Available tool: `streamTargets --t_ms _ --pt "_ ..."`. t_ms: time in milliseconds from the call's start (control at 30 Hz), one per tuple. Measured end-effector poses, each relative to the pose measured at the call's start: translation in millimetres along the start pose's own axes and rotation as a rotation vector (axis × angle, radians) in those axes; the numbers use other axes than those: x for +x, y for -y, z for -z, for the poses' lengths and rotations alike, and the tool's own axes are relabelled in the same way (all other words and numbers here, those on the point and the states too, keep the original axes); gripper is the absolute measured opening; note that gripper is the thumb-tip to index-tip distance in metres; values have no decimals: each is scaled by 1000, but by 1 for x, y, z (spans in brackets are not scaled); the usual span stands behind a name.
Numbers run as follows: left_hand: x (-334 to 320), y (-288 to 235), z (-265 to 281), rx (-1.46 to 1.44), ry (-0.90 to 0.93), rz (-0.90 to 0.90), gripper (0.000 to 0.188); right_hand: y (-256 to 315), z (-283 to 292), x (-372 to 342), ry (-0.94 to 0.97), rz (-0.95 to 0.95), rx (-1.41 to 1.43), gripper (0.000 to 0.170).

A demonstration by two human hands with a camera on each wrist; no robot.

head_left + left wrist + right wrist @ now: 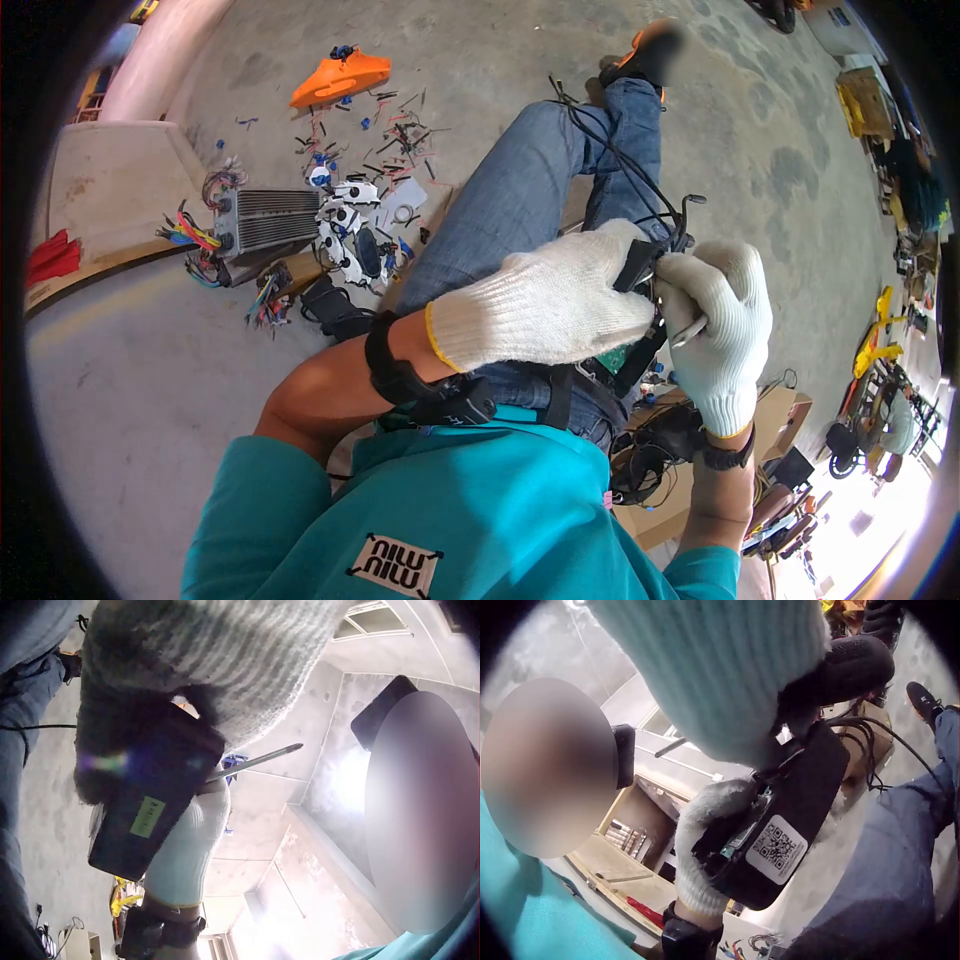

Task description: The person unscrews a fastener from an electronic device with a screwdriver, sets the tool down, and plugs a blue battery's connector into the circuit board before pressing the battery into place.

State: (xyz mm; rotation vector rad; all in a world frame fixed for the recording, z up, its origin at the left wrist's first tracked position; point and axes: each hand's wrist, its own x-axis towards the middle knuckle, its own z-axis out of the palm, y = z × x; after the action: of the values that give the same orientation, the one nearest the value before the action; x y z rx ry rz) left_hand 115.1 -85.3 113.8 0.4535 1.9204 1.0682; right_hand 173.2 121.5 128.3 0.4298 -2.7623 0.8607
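My left hand (550, 300), in a white knitted glove, grips a black electronics case (810, 795) over my lap. A QR-code sticker (777, 850) is on one face, and a small yellow label (148, 817) on another. Along one open side, part of a circuit board (746, 829) shows. Black cables (640, 175) run from the far end over my leg. My right hand (725, 320), gloved too, is at the case with bent fingers. It holds a screwdriver, whose metal shaft (259, 762) sticks out past the glove; the palm hides the grip.
To the left on the concrete floor lie a finned metal unit (275, 218) with coloured wires, white parts (345, 240), an orange shell (342, 78) and scattered wire scraps (405, 140). A cardboard box (785, 425) is at my right, with yellow parts (875, 340) further out.
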Motion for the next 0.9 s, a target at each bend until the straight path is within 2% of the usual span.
streamTargets --t_ms 33,133,167,233,300,533,667,900 --pt "-1 -2 2 -1 -1 3 61 0 2 2 15 69 -67 27" --pt "0 -1 3 -28 62 18 64 3 9 6 71 96 -114 29" --pt "1 4 -1 13 57 -35 66 4 11 7 71 94 -116 29" --pt "2 9 -4 53 52 -91 68 6 15 9 155 25 -98 28" --pt "-1 11 -4 46 14 -148 68 8 15 7 141 -5 -74 28" --pt "-1 9 -4 21 13 -154 65 8 9 1 82 -32 -16 26" --pt "-2 3 -3 19 46 -89 64 10 12 -1 90 -76 17 27" --pt "-5 -5 -1 -62 26 -38 60 12 13 -3 100 -277 154 25"
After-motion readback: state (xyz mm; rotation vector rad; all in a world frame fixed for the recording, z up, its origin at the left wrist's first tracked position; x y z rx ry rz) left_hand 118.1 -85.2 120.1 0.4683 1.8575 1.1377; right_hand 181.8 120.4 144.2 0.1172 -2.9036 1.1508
